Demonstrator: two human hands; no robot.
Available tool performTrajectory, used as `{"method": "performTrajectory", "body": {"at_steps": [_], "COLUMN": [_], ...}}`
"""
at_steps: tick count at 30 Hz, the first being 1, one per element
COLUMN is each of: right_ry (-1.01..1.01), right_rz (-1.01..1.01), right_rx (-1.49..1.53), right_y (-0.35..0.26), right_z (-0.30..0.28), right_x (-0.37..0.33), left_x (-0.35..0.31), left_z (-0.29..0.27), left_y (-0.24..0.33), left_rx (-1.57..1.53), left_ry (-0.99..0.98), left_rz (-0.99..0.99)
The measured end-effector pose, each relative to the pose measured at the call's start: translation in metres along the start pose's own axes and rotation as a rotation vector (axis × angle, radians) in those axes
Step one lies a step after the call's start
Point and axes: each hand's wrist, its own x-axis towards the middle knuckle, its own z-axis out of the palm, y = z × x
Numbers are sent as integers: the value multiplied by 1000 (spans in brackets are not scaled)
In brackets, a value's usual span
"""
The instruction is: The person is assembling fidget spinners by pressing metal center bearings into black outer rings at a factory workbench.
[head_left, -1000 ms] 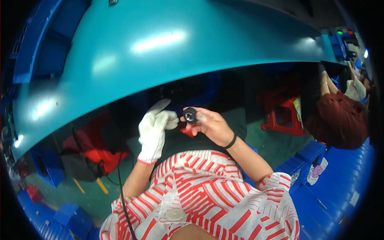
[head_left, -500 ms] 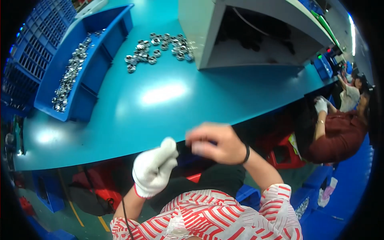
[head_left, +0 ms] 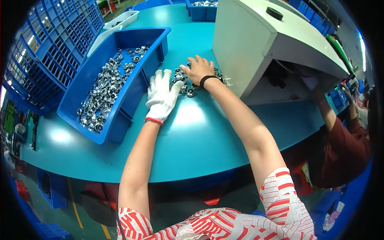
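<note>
Small shiny chrome ring-shaped metal parts (head_left: 190,93) lie in a loose group on the turquoise tabletop (head_left: 172,156). My bare right hand (head_left: 199,72), with a black band at the wrist, rests over the group with its fingers spread and hides several of them. My left hand (head_left: 162,94), in a white knitted glove with a red cuff, is flat and open at the group's left edge, between it and a long blue bin (head_left: 130,94). Many more of the same chrome parts (head_left: 105,86) lie heaped in that bin.
A grey-white box-shaped housing (head_left: 244,52) with a dark opening stands right of my hands. A blue slatted crate (head_left: 56,48) leans at the left. Another blue bin (head_left: 202,14) and a white tray (head_left: 126,18) sit farther back. A co-worker in a dark red top (head_left: 344,152) is at the right.
Both hands have moved from near my body forward over the table to the chrome parts, and their fingers have spread. The view has shifted. The co-worker's arm now reaches into the housing.
</note>
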Motion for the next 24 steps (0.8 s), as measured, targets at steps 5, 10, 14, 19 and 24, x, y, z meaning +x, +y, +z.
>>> {"method": "performTrajectory", "body": {"at_steps": [5,10,14,19,24], "right_ry": [-159,-89,60,49,-85], "right_rz": [-235,-288,-398,-443,-382], "right_rx": [-6,57,90,137,40], "right_y": [8,13,18,25,20], "right_z": [18,17,19,12,-14], "right_x": [6,-17,-50,-77,-101], "left_x": [8,-13,-40,-69,-83], "left_z": [-4,-24,-28,-30,-38], "left_y": [6,27,38,54,79], "left_rx": [-58,-48,-16,18,-1], "left_ry": [-90,-160,-173,-179,-223], "left_rz": [210,195,198,202,195]}}
